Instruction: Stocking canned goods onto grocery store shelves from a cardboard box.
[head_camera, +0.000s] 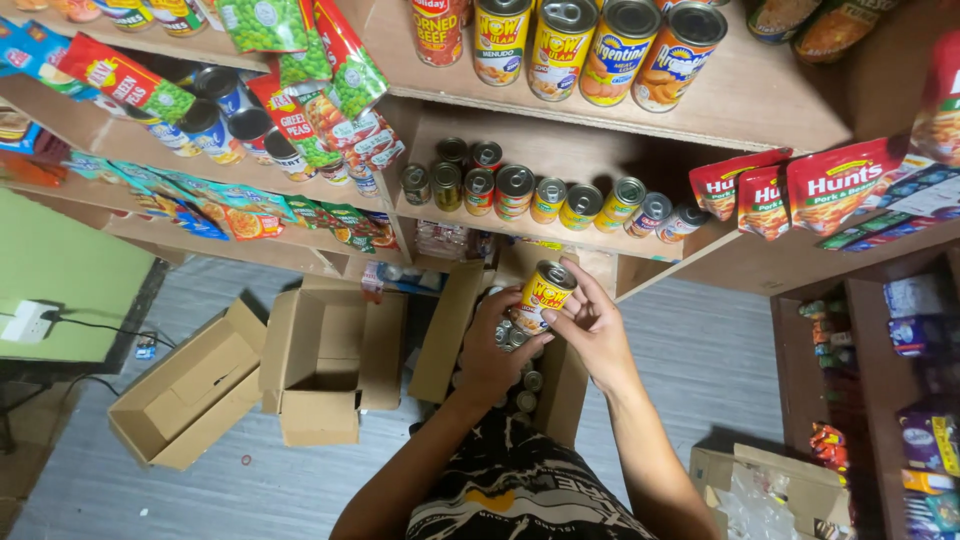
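Observation:
Both my hands hold one yellow-labelled tin can in front of the wooden shelves. My left hand wraps the can's lower side, and my right hand grips its right side with the fingers curled round. Directly below the can, an open cardboard box holds several more cans, partly hidden by my hands. A row of similar cans stands on the middle shelf just above.
Two open, empty cardboard boxes lie on the grey floor at left. Another box with plastic sits at lower right. Hanging snack packets and red pouches line the shelves. A green table with a white power adapter stands at far left.

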